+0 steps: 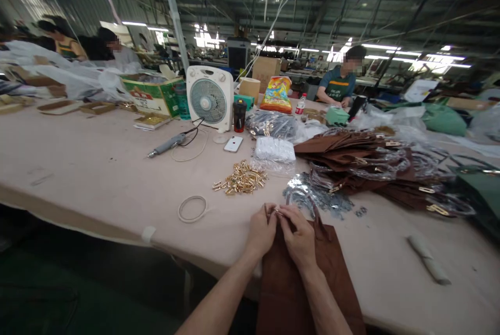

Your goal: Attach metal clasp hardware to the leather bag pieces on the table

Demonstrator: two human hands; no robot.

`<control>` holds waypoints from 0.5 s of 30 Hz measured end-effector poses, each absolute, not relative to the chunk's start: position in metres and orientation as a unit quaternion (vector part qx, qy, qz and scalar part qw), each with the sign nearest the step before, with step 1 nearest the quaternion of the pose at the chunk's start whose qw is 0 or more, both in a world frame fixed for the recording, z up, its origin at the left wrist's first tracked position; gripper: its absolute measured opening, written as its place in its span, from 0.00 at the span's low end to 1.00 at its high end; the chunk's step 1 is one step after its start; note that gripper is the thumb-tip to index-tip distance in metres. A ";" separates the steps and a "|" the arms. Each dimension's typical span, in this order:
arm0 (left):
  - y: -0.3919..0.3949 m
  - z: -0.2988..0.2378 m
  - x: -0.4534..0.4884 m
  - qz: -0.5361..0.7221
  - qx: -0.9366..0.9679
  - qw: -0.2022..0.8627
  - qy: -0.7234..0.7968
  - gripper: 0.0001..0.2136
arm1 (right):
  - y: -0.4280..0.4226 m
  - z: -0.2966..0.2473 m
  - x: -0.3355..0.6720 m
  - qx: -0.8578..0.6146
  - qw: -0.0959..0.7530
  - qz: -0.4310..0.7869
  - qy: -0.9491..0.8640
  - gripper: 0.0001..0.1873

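Observation:
A brown bag (332, 262) hangs over the table's near edge, with its looped handle (323, 228) standing up behind my right hand. At the bag's top edge, my left hand (261, 231) is closed in a pinch on a brown part of it. My right hand (300, 236) meets it there, its thumb and fingers closed on a small shiny metal fitting (277, 211). The fingers partly hide the fitting. Just beyond the hands lie a heap of gold metal fittings (244, 178) and a spread of small silvery-grey pieces (318, 197).
An electric screwdriver (167, 145) lies left of a box fan (211, 98), with a phone (233, 144) nearby. A tape roll (192, 209) is at left. Stacked brown bags (363, 163) and a grey-green roll (428, 259) are at right. A co-worker (339, 82) sits across the table.

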State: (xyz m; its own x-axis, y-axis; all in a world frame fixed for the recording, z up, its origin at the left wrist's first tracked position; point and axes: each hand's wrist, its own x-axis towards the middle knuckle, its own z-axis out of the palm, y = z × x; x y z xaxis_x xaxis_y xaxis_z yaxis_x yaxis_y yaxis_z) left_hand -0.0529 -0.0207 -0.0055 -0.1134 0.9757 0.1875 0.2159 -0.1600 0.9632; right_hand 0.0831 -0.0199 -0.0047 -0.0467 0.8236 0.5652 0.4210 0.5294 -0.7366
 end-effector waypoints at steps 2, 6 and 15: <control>-0.021 -0.005 -0.053 0.512 0.554 0.363 0.547 0.11 | -0.034 -0.005 0.090 -0.457 0.498 0.186 -0.713 0.16; -0.022 -0.004 -0.055 0.512 0.554 0.361 0.548 0.12 | -0.054 -0.007 0.096 -0.473 0.476 0.180 -0.719 0.14; -0.023 -0.008 -0.060 0.526 0.557 0.375 0.522 0.12 | -0.075 -0.008 0.091 -0.537 0.479 0.211 -0.661 0.16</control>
